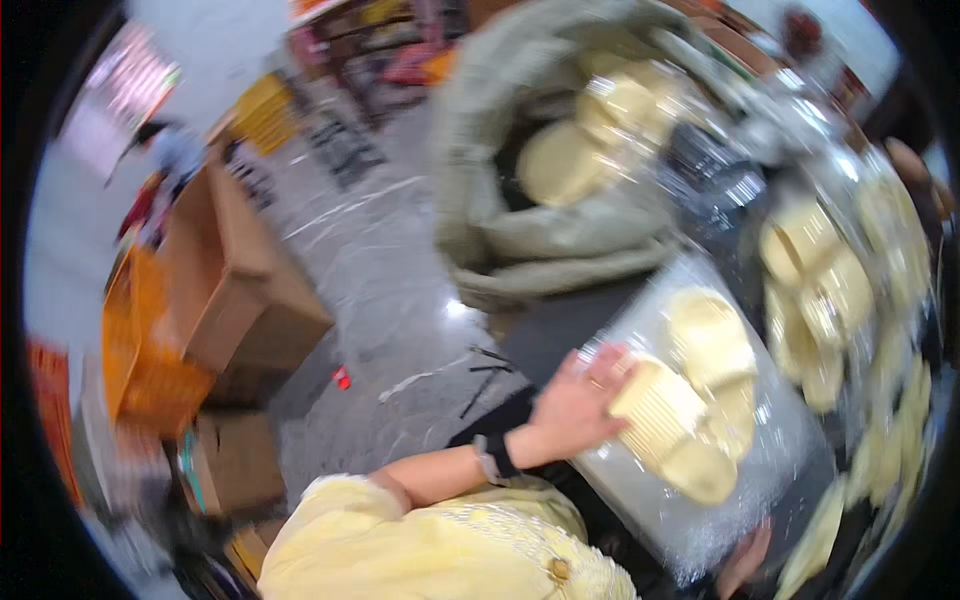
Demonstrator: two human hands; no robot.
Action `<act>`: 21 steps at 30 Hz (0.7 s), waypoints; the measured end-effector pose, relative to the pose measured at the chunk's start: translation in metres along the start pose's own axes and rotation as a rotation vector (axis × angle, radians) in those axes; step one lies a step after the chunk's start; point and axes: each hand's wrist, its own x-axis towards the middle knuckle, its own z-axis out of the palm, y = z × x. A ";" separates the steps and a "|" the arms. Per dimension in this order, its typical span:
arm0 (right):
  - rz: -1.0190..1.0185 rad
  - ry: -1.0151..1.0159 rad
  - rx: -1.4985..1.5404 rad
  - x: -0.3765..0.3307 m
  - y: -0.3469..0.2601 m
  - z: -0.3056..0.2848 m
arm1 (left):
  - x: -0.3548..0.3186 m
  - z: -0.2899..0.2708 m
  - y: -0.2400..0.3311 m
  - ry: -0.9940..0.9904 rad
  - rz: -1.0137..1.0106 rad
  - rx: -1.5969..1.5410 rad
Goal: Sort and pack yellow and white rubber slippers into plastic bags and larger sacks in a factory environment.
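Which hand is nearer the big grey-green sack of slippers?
Left. The left hand lies on the clear bag of pale yellow slippers below the grey-green sack; the right hand is lower, at the bag's bottom edge.

The slippers (700, 390) look like soft matt foam or rubber, pale yellow, one with a finely ribbed sole. The clear bag (740, 470) around them is thin glossy plastic film (crinkled, catching white glare). The big sack (520, 230) is coarse, dull grey-green woven cloth. The boxes (240, 290) are matt brown cardboard. The floor (380, 280) is smooth, polished and shiny grey.
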 end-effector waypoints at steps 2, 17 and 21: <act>-0.065 0.118 0.188 -0.026 -0.078 0.072 | -0.002 -0.008 0.001 0.010 -0.043 0.031; -0.807 -1.007 -0.665 0.018 -0.237 0.164 | -0.003 -0.003 0.002 0.048 -0.082 0.033; -0.548 -1.312 -0.594 0.038 -0.256 0.169 | -0.005 0.007 0.000 0.092 0.016 0.051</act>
